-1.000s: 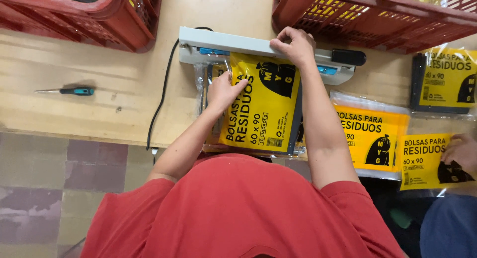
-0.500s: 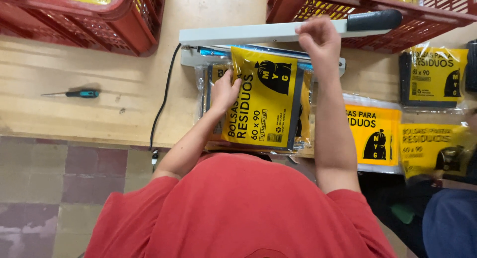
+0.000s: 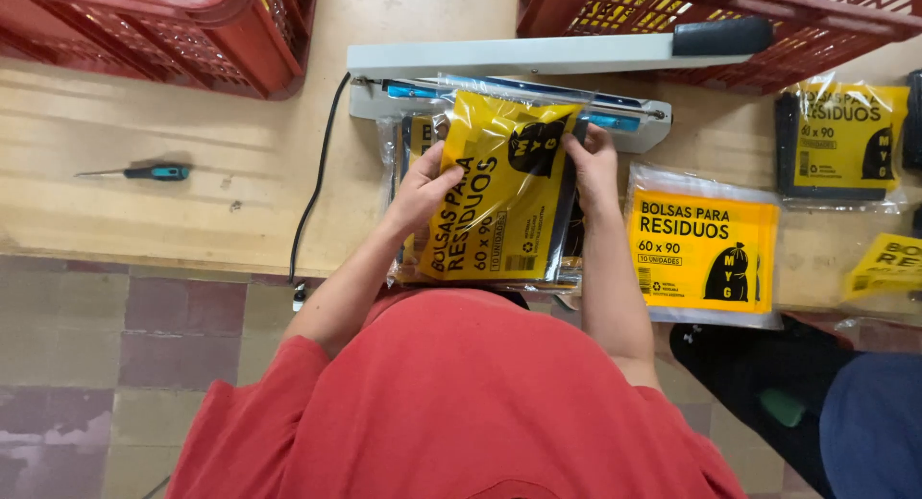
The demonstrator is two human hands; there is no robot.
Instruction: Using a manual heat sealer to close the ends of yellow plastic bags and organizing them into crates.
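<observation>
While our red shirt point(image 3: 451, 403) fills the bottom of the frame, we grip one yellow pack point(image 3: 499, 196) at centre w/ both hands: left hand point(image 3: 423, 187) clamped on its left edge, right hand point(image 3: 594, 168) clamped on its right edge. The pack sits tilted atop a stack point(image 3: 567, 259) of similar packs, its clear top edge lying at the sealer point(image 3: 538, 76), whose arm w/ black handle is raised. Right of centre, another pack point(image 3: 706, 244) lies flat on the bench point(image 3: 173, 220); more at far right. A screwdriver point(image 3: 144, 172) lies at left, well apart. A black cable point(image 3: 312, 196) drops from the sealer over the bench edge. Red crates point(image 3: 192, 28) sit upper left & upper right.
</observation>
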